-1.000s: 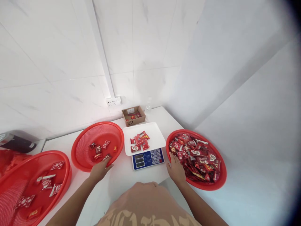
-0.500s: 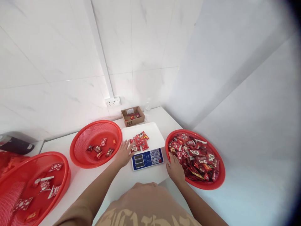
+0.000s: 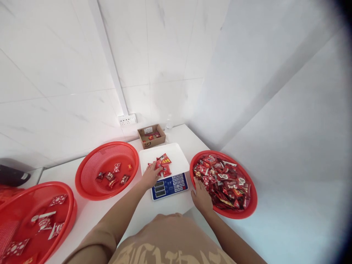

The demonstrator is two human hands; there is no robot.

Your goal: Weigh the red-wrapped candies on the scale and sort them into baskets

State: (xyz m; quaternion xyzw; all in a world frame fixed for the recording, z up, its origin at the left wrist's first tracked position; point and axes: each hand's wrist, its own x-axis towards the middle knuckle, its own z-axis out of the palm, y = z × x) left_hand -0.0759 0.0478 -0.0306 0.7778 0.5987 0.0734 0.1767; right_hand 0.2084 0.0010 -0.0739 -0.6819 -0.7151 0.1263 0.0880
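Note:
My left hand (image 3: 150, 175) reaches over the white tray (image 3: 176, 154) of a small digital scale (image 3: 169, 184). Its fingers are stretched out, with the tips on the red candy packets (image 3: 164, 165) lying on the tray. My right hand (image 3: 201, 197) rests flat on the near left rim of a red basket (image 3: 249, 207), which is piled with red candy packets (image 3: 222, 181). Its fingers are apart and touch the nearest packets. Neither hand is lifting anything that I can see.
A second red basket (image 3: 90, 165) left of the scale holds several packets (image 3: 112, 175). A third red basket (image 3: 64, 190) with packets sits at the far left. A small cardboard box (image 3: 151, 135) and a wall socket (image 3: 127, 119) are behind the scale. The white table ends just right of the full basket.
My left hand left the middle basket and moved right onto the scale tray, reaching the packets there. My right hand stayed on the full basket's rim. The view shifted slightly.

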